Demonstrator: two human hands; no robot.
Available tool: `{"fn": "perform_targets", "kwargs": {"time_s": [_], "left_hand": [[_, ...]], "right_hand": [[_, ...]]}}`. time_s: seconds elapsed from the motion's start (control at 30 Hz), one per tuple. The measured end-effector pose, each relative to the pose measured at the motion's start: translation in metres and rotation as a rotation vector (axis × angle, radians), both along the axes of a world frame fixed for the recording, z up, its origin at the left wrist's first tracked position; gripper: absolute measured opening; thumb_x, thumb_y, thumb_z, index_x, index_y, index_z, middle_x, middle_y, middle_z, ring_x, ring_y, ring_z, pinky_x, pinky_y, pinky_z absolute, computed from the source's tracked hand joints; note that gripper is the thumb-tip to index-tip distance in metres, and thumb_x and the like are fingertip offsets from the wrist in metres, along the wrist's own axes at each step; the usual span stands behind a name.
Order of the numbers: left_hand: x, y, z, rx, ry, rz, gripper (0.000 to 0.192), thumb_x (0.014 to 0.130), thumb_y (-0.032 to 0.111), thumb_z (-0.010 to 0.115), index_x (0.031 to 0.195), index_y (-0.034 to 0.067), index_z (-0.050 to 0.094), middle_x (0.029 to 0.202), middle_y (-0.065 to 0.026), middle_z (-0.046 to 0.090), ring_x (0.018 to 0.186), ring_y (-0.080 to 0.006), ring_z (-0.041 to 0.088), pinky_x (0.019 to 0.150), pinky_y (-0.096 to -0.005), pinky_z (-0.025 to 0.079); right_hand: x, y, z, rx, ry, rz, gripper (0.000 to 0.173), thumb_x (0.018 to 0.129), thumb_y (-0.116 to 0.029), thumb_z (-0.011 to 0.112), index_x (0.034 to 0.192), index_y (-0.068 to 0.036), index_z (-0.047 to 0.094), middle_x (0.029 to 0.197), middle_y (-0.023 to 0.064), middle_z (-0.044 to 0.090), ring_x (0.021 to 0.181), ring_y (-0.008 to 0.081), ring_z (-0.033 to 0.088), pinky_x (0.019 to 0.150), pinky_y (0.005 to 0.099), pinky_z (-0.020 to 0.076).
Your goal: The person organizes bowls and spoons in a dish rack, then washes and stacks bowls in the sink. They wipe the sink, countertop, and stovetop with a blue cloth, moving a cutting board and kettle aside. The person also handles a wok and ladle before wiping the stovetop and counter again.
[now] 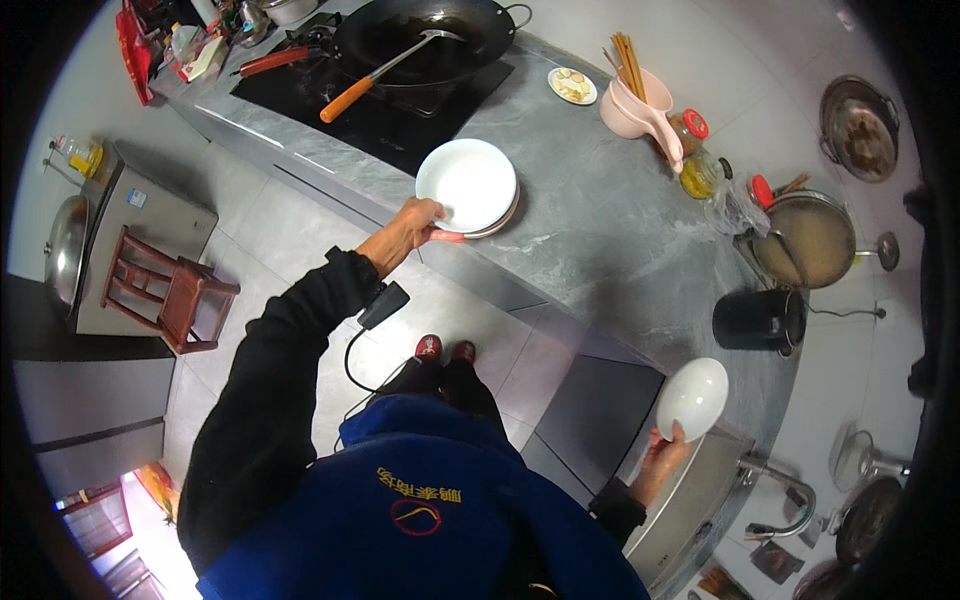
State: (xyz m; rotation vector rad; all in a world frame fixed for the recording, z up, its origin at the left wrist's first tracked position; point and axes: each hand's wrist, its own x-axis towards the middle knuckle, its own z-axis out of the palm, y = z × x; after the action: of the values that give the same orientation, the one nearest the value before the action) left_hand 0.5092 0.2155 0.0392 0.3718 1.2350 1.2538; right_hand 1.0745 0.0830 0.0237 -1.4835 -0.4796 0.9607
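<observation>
My left hand (421,221) grips the rim of a small stack of white dishes (466,184) at the front edge of the grey countertop (559,195). Its thumb lies over the top dish's rim, and the other fingers are mostly hidden underneath. Whether the stack rests on the counter or is held just above it, I cannot tell. Out to the right, my right hand (664,454) holds a single white dish (693,397) by its near edge. That dish is tilted, beside the metal sink (679,510).
A black wok (390,52) holding a wooden-handled spatula (349,99) sits on the black cooktop (300,101). Along the wall stand a plate of sliced food (572,86), a pink ladle cup (634,109), jars (701,176), a filled pot (814,244) and a black container (754,321).
</observation>
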Motion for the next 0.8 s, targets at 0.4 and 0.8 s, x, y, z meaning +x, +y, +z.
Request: {"fn": "perform_targets", "kwargs": {"time_s": [0.4, 0.8], "left_hand": [[-0.014, 0.042, 0.018, -0.136, -0.017, 0.106, 0.052, 0.085, 0.001, 0.045, 0.129, -0.016, 0.023, 0.109, -0.0307, 0.053, 0.088, -0.0351, 0.066, 0.070, -0.0372, 0.062], [-0.220, -0.055, -0.073, -0.159, 0.023, 0.626, 0.031, 0.092, 0.016, 0.045, 0.112, -0.006, 0.054, 0.089, -0.0178, 0.062, 0.074, -0.0276, 0.065, 0.063, -0.0337, 0.057]], "right_hand": [[-0.132, 0.095, -0.021, 0.067, 0.078, 0.632, 0.039, 0.077, -0.019, 0.063, 0.104, 0.008, 0.055, 0.088, 0.0157, 0.062, 0.059, 0.0241, 0.061, 0.040, 0.0330, 0.0454], [-0.282, 0.092, -0.030, -0.102, -0.034, 0.935, 0.041, 0.075, -0.017, 0.062, 0.108, 0.007, 0.057, 0.087, 0.0138, 0.062, 0.063, 0.0233, 0.061, 0.045, 0.0335, 0.0454]]}}
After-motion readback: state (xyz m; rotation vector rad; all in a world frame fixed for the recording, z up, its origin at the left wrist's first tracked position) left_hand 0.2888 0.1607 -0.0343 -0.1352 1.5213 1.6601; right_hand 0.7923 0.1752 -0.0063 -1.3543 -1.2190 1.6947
